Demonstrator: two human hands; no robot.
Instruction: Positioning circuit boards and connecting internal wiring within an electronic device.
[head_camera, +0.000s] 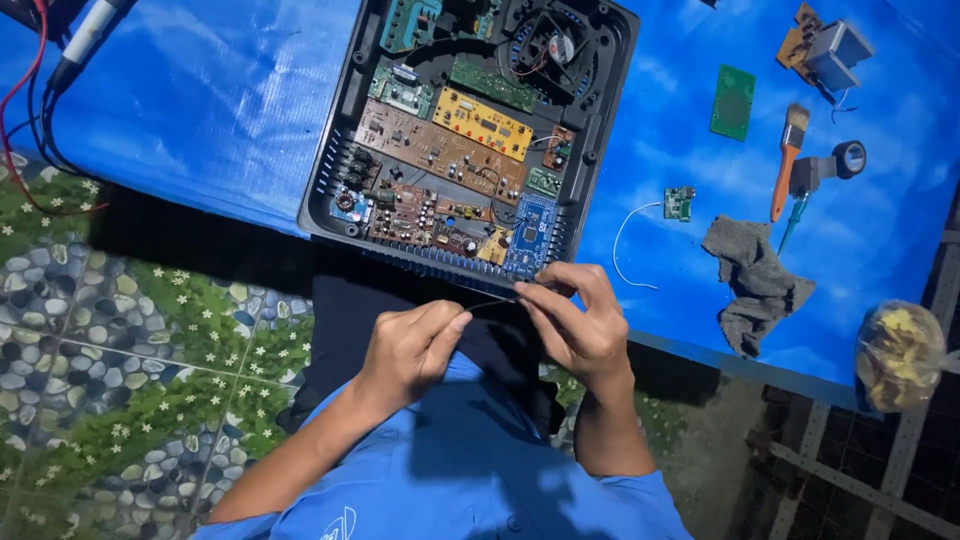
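My left hand (408, 350) and my right hand (575, 325) are held close together just below the near edge of an opened black device case (330, 190). Between their pinched fingertips runs a thin dark wire (492, 304). Each hand pinches one end of it. The case lies on a blue sheet and is filled with several circuit boards, among them a blue board (528, 232), a yellow board (484, 123) and a brown board (440, 155). A round fan (556, 47) sits in its far corner.
On the blue sheet (200, 90) to the right lie a grey rag (755, 280), an orange-handled brush (787, 160), a green board (733, 101), a small board with a white wire (679, 203) and a small transformer (835, 52). A bag of yellow bits (898, 355) hangs at the right edge. Red and black cables (30, 110) trail at far left.
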